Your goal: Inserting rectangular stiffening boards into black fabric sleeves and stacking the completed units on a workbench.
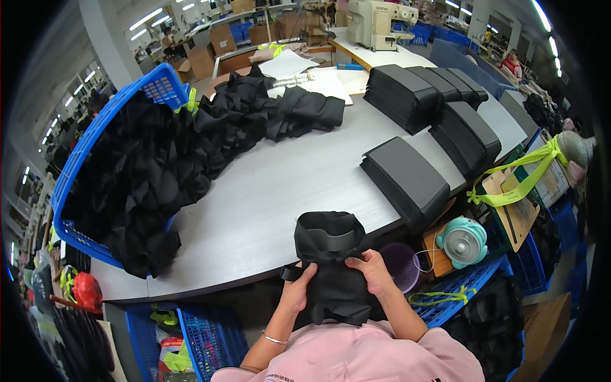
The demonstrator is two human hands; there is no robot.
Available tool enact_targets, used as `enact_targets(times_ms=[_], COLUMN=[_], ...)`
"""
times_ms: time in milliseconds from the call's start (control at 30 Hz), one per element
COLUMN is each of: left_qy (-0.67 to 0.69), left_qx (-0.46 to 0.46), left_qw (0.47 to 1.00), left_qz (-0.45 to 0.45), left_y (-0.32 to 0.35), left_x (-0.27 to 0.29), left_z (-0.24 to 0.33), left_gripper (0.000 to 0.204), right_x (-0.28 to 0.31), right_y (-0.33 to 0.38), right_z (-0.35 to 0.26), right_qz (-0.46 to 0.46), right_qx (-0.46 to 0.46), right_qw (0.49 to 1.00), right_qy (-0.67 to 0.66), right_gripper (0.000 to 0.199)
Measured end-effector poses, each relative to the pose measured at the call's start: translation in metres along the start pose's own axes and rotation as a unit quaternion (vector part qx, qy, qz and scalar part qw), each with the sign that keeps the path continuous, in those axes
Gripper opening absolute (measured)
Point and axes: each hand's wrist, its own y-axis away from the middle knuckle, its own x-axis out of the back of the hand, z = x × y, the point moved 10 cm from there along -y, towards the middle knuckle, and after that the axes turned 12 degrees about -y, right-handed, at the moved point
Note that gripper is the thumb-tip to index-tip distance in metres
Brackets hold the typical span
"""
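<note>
A black fabric piece, tube-shaped with an open upper end, is held in front of me at the table's near edge. My left hand grips its left side, thumb on top, and a short black strap sticks out beside that hand. On the other side my right hand pinches the cloth with thumb and fingers. The lower end of the piece hangs toward my lap. Its top rests against the edge of the grey table.
A tipped blue basket spills a heap of black fabric pieces over the table's left. Stacks of flat black pieces stand on the right. Beyond them is a sewing machine. A small teal fan sits at the right edge.
</note>
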Motion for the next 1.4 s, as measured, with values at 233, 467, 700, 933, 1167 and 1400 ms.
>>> enact_targets(times_ms=[233, 467, 700, 933, 1167, 1400], left_qy=[0.045, 0.081, 0.199, 0.284, -0.224, -0.557], left_qx=[0.017, 0.051, 0.087, 0.124, -0.19, -0.38], left_qw=[0.999, 0.992, 0.976, 0.94, 0.924, 0.735], left_qz=[-0.024, -0.079, -0.015, -0.144, 0.247, -0.07], left_y=[-0.001, -0.006, -0.024, -0.012, -0.013, -0.016], left_x=[0.005, -0.012, 0.023, -0.007, 0.054, -0.043], left_z=[0.01, 0.005, -0.025, 0.001, 0.053, 0.081], left_gripper=[0.03, 0.031, 0.033, 0.039, 0.05, 0.036], right_x=[-0.05, 0.0, -0.05, -0.023, 0.029, 0.027], right_y=[0.028, -0.01, 0.011, -0.008, -0.045, -0.049], right_z=[-0.038, -0.041, -0.027, -0.009, -0.003, 0.007], right_qz=[-0.05, 0.019, -0.014, -0.019, 0.118, 0.097], right_qx=[0.072, 0.113, 0.096, 0.034, 0.092, 0.054], right_qw=[0.985, 0.982, 0.969, 0.997, 0.967, 0.971], right_qy=[0.15, 0.148, 0.228, 0.063, 0.206, 0.212], right_gripper=[0.026, 0.016, 0.029, 0.007, 0.02, 0.02])
